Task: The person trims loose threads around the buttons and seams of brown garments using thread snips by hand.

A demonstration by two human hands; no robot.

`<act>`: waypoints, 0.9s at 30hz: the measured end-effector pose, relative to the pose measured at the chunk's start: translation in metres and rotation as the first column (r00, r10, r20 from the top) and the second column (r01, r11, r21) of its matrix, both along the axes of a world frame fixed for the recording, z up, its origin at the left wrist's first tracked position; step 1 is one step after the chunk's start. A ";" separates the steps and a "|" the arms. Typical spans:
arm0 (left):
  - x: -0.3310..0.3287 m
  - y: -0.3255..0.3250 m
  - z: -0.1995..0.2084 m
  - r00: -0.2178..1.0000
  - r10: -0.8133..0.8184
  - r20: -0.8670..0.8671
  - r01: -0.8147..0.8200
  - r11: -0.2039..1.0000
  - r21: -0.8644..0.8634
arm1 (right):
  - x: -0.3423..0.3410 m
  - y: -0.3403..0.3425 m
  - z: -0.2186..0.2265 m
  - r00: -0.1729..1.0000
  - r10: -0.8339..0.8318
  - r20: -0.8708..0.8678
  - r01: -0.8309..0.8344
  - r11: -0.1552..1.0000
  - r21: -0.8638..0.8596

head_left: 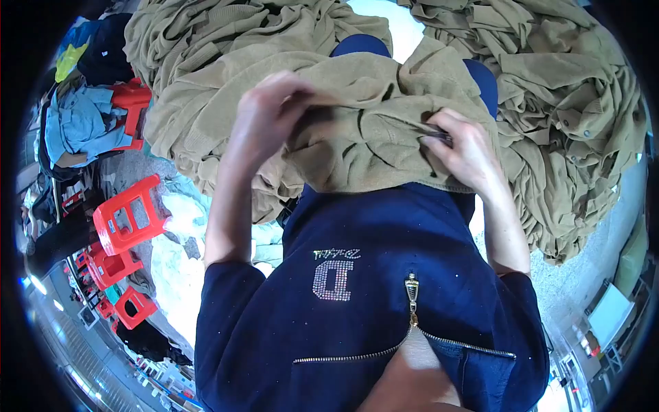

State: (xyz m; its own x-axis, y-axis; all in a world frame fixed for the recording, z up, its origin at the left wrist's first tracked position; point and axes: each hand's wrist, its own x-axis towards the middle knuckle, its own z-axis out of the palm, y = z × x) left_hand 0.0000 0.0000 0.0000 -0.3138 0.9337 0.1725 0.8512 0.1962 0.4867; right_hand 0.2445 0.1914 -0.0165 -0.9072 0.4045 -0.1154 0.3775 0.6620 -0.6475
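A khaki-brown knit garment lies bunched across my lap. My left hand is raised over its left side, fingers closed on a fold of the cloth and somewhat blurred by motion. On the garment's right side my right hand is closed around a small dark tool that looks like thread snips. Most of that tool is hidden by the fingers, and its narrow end points left along a fold of the cloth. The garment's lower edge hangs just below my right hand.
Large heaps of the same khaki garments rise at the far left and at the right. Red plastic stools stand at the left, one under light blue clothing. White sheeting lies on the floor nearby.
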 end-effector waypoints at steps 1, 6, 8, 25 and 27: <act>-0.007 -0.008 -0.001 0.989 0.022 0.145 -0.025 1.000 0.019 | 0.006 0.003 0.002 0.999 -0.030 -0.020 0.029 0.997 -0.071; -0.017 -0.033 0.003 0.693 0.198 0.693 -0.168 0.979 -0.113 | 0.023 0.018 0.012 0.916 -0.317 -0.247 0.220 0.910 -0.351; -0.016 -0.029 0.006 0.607 0.194 0.770 -0.188 0.977 -0.098 | 0.024 0.026 0.009 0.861 -0.358 -0.361 0.250 0.916 -0.314; 0.070 0.033 0.026 0.561 -0.082 0.823 -0.096 0.982 0.163 | -0.040 -0.024 0.029 0.581 0.369 -0.725 -0.004 0.892 0.451; 0.072 0.029 0.038 0.622 0.024 0.783 -0.079 0.996 0.032 | -0.036 -0.024 0.025 0.632 0.364 -0.684 -0.079 0.908 0.411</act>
